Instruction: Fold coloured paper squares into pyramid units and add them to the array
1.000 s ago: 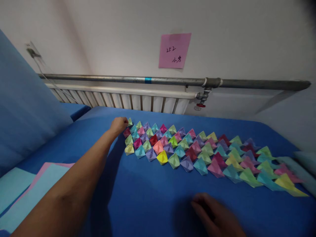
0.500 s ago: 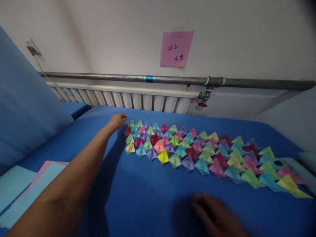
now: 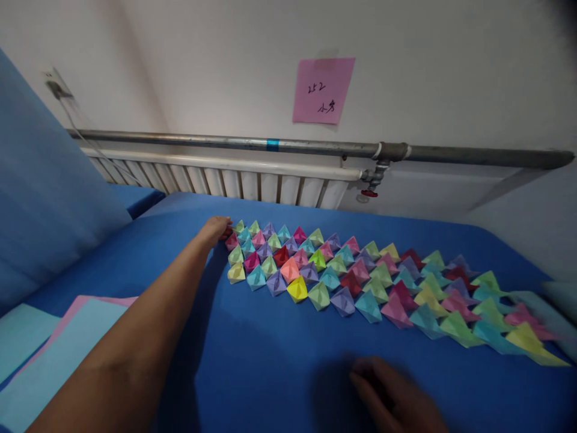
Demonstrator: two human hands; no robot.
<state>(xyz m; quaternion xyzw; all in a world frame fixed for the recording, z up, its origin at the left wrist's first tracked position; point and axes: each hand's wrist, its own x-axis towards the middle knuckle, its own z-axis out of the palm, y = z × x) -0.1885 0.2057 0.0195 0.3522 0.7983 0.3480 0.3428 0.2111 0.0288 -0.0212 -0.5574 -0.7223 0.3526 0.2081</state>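
Observation:
Rows of folded paper boats in many colours lie close together across the bed; a bright yellow boat sits along the near edge. My left hand reaches to the far left end of the rows. Its fingertips, slightly apart, are at a light green boat and a pink boat; whether they touch is too small to tell. Loosely curled, my right hand hovers low in front of the rows. Its thumb and forefinger are apart, with nothing visible between them.
Blue and pink paper sheets lie at the left under my forearm. The blue bed surface runs up to a white radiator. A pipe with a red valve crosses the wall below a pink note. A blue curtain hangs left.
My left hand has lowered slightly, and its fingers have come down to the leftmost boats. My right hand has barely moved.

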